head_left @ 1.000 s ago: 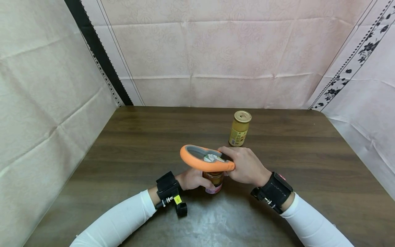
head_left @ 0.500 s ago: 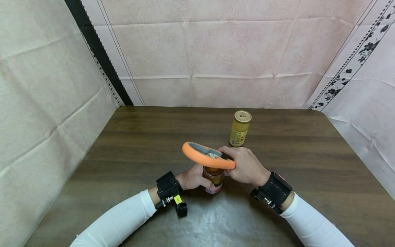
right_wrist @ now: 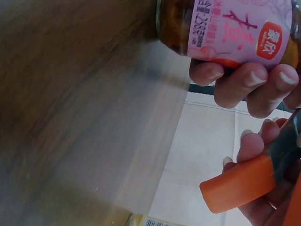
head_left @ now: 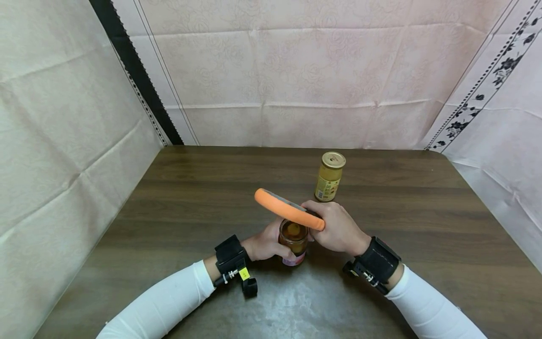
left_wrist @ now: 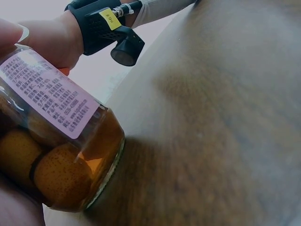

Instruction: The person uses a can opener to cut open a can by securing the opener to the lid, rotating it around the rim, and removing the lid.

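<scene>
My left hand (head_left: 267, 242) grips a glass jar (head_left: 293, 242) with a pink label and round brown fruit in dark liquid. The jar stands upright on the table, and its open mouth shows. Just above the rim, my right hand (head_left: 338, 227) holds an orange and grey jar opener (head_left: 289, 210), tilted with its left end raised. Whether a lid sits inside the opener is hidden now. In the left wrist view the fruit (left_wrist: 63, 176) shows through the glass. Seen from the right wrist, fingers curl around the jar's label (right_wrist: 240, 30), apart from the opener's handle (right_wrist: 240, 186).
A second jar (head_left: 328, 181), yellow with a gold lid, stands behind my right hand. The brown wooden table (head_left: 203, 188) ends at a pale cloth backdrop (head_left: 296, 84), with cloth on both sides too.
The jar opener has tilted and risen at its left end, coming off the jar. The jar's mouth has come into view, and the pale patterned lid seen within the opener is now hidden.
</scene>
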Available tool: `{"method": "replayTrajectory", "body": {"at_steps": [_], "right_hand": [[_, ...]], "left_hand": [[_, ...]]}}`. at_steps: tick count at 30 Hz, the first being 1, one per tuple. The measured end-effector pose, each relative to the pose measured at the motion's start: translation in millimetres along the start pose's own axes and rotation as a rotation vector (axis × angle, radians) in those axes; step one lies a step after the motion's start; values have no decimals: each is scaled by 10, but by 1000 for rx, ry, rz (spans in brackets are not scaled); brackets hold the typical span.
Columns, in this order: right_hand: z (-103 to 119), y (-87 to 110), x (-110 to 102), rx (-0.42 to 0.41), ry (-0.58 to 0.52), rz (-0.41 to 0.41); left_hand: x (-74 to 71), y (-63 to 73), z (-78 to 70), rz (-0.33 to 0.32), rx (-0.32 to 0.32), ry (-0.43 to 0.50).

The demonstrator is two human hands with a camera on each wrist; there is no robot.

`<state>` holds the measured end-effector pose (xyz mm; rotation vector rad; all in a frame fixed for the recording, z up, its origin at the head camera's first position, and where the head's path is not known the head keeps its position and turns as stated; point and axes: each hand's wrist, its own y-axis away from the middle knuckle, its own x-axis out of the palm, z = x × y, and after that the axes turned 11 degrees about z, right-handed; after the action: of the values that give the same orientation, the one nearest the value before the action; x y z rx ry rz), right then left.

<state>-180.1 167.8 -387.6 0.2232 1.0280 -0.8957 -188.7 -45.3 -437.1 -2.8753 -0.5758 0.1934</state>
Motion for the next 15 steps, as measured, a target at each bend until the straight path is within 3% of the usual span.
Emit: {"method": "replayTrajectory", "body": {"at_steps": [8,15], "right_hand": [[-15,16,-3,54,-168,-16],[-26,25,-24,95,-234,-32]], "left_hand": [[-18,3,-1,-16,-15,-29],[-52,12,13,-17,-36,-101]]}}
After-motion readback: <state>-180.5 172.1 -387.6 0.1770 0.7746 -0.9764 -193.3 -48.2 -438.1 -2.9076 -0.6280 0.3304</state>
